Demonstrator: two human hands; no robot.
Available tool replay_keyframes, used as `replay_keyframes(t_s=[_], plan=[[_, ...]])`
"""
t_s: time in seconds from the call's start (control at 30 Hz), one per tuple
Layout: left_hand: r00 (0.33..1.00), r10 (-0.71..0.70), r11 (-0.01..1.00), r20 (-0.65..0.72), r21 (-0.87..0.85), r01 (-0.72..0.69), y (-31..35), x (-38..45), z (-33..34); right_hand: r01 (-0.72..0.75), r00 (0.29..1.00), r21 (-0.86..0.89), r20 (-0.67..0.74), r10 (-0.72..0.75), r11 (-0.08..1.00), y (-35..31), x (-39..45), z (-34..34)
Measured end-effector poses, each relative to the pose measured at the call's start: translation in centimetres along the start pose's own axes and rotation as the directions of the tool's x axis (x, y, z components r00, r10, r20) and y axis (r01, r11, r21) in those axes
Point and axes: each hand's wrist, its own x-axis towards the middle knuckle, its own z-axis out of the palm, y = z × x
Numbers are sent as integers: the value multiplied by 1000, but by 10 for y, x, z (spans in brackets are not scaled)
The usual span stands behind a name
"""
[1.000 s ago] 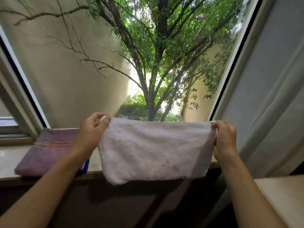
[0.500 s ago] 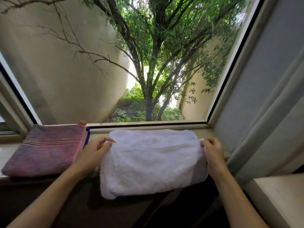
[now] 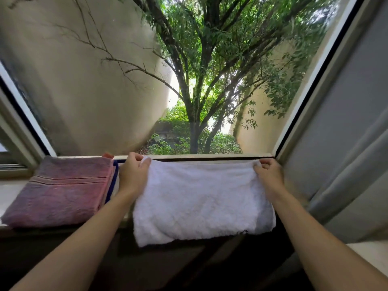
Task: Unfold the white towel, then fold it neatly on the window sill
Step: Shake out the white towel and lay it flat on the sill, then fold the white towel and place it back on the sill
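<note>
The white towel (image 3: 201, 200) lies spread across the window sill (image 3: 12, 190), and its near edge hangs over the sill's front. My left hand (image 3: 133, 175) pinches the towel's far left corner by the window frame. My right hand (image 3: 269, 177) pinches the far right corner. Both corners sit close against the bottom of the window frame. The towel looks doubled, with a lower layer showing at its right front corner.
A folded pink-purple towel (image 3: 60, 192) lies on the sill to the left, over something dark blue (image 3: 111, 185). The window glass (image 3: 189, 80) rises behind. A grey curtain (image 3: 352, 169) hangs at the right, and a pale ledge (image 3: 371, 255) sits at the lower right.
The towel came down from hanging in the air onto the sill. Both hands then carried its top corners away from me, up to the window frame.
</note>
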Motion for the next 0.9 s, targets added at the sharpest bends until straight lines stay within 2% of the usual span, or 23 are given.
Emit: replay_keyframes(t_s=[0.1,0.2,0.3,0.43,0.53,0.73,0.9], plan=[[993,117,987,-14,114,-115,-5,0,5,37,997,-87,-65,-42,995,4,0,3],[972,232,961,-33,162,-224,6,5,4,54,992,-80,-114,-63,995,-1,2,5],[959,284,924,14,263,-278,10,9,7,47,993,-132,-98,-60,990,2,3,9],[973,204,907,111,353,-230,-9,3,11,58,998,-255,7,-58,965,11,-2,8],[980,159,922,123,335,-192,-9,3,9,-16,998,-249,51,29,968,8,0,-4],[982,81,932,169,337,-135,-4,-1,3,-77,995,-303,37,93,950,2,-15,-20],[991,62,919,117,380,-103,-9,-28,-7,-92,995,-419,-14,95,903,14,-41,-33]])
